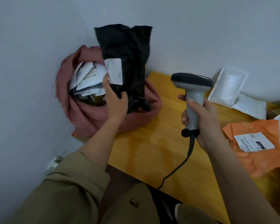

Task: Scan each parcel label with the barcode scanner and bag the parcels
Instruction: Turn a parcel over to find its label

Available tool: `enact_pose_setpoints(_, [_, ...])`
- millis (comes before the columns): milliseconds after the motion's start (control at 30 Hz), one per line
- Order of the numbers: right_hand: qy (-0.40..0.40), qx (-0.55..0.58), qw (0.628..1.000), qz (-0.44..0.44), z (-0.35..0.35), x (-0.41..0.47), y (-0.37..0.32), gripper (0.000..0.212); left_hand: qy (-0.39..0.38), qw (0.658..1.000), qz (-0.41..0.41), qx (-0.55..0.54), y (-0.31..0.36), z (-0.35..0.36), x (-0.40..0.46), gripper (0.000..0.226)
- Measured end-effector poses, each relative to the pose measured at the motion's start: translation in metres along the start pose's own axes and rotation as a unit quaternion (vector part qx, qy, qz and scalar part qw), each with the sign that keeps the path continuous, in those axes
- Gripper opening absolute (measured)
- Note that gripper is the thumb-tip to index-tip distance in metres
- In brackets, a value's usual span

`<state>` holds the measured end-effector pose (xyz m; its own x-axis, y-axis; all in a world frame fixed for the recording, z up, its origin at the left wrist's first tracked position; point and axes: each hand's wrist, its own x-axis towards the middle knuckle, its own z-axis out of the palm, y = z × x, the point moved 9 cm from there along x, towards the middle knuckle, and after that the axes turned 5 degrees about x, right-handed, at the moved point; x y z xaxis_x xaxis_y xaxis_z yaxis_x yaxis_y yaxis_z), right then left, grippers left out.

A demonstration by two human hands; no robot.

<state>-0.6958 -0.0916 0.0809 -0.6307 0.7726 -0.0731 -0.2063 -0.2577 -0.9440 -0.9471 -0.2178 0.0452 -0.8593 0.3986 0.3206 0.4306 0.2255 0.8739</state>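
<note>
Head view: black parcel stands upright over the mouth of the pink sack, its white label turned toward me so I can read it. My left hand pinches its lower edge, thumb in front, to steady it for dropping in among the white parcels already bagged. My right hand wraps the barcode scanner handle, head aimed leftward. On the wooden table, an orange parcel and white mailers wait, I judge, unscanned.
</note>
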Motion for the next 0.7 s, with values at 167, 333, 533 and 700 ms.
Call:
enact_pose_setpoints(167, [-0.014, -0.001, 1.0, 0.023, 0.03, 0.008, 0.021, 0.015, 0.148, 0.964, -0.219, 0.034, -0.069, -0.057, 0.006, 0.069])
enact_pose_setpoints(333, [-0.009, -0.014, 1.0, 0.022, 0.039, 0.015, 0.029, 0.014, -0.022, 0.908, -0.41, 0.076, -0.12, -0.041, -0.002, 0.074])
enact_pose_setpoints(533, [0.001, -0.009, 1.0, 0.02, 0.034, 0.018, 0.029, 0.013, 0.048, 0.955, -0.292, 0.012, -0.1, -0.04, 0.03, 0.078])
enact_pose_setpoints(700, [0.015, 0.0, 1.0, 0.02, 0.016, 0.018, 0.026, 0.016, -0.062, 0.919, -0.348, 0.174, -0.109, -0.021, 0.034, 0.067])
